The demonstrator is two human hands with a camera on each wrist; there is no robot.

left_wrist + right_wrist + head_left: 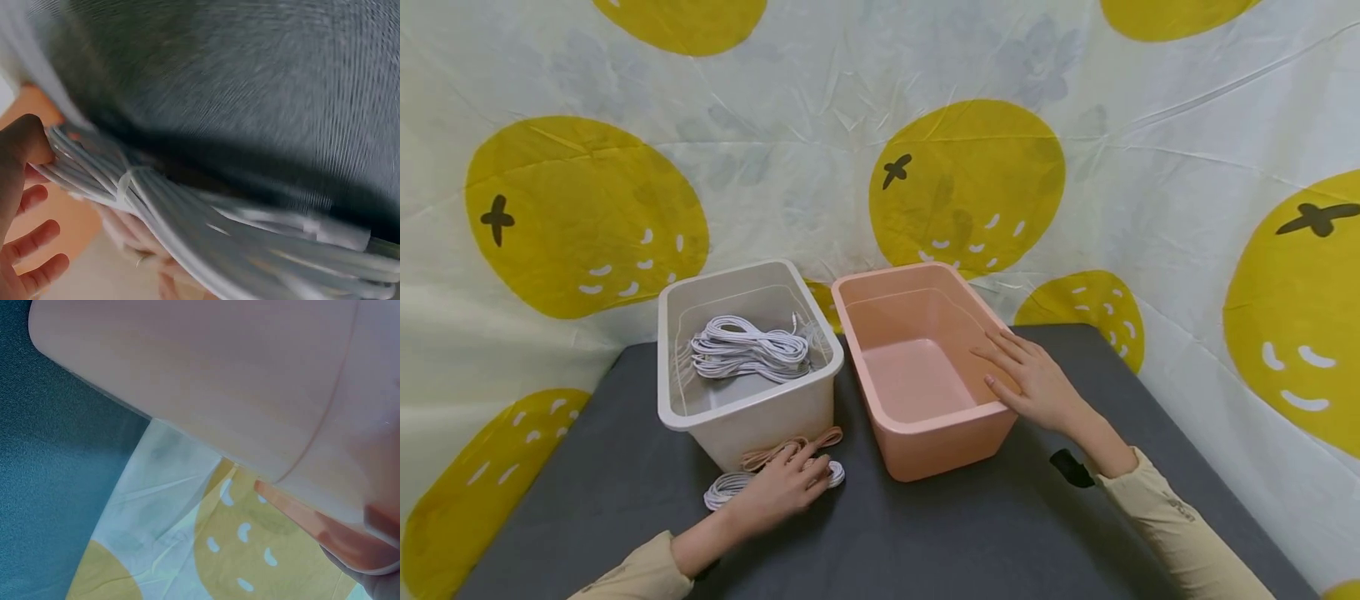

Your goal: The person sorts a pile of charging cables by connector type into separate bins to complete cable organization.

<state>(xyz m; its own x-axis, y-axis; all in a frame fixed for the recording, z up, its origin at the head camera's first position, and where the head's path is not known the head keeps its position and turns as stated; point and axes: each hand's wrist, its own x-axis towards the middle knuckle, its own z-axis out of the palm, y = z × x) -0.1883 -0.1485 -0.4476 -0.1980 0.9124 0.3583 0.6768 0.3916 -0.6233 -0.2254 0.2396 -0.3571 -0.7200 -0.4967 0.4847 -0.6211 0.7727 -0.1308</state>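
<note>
My left hand (784, 485) reaches over a coiled white cable (726, 490) on the table, in front of a white bin (760, 417). In the left wrist view, the thumb and a fingertip pinch one end of the white cable bundle (187, 219), which has a light tie around it; the other fingers (39, 240) are spread below. A tan cable coil (760, 457) lies between this hand and the bin. My right hand (1037, 382) rests on the right rim of a pink bin (951, 450), its fingers straight and reaching over the inner wall.
Several bundled white cables (748, 350) lie inside the white bin. The pink bin stands just to its right, with its bare floor (917, 375) showing. Both stand on a dark table (880, 542). Behind hangs a white curtain (805, 167) printed with yellow fruit.
</note>
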